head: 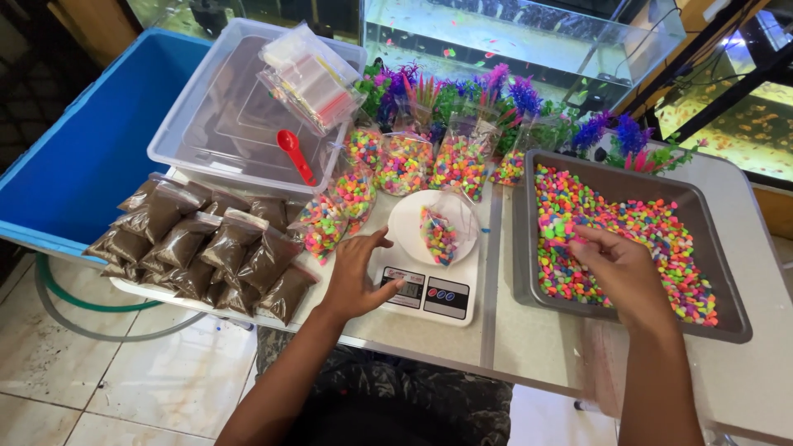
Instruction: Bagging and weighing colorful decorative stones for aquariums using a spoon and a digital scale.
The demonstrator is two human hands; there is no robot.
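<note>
The right hand's (621, 263) grip was pinched on bright gravel in the grey tray (733, 324); the left hand (357, 277) lay open beside the white digital scale (425, 291), whose one small clear bag of coloured pebbles (439, 234) looked partly filled. About seven filled pebble bags (402, 163) stood behind on the counter (429, 339).

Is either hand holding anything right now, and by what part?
The right hand pinches a few coloured pebbles between its fingers over the grey tray. The left hand holds nothing; it rests beside the scale.
</note>
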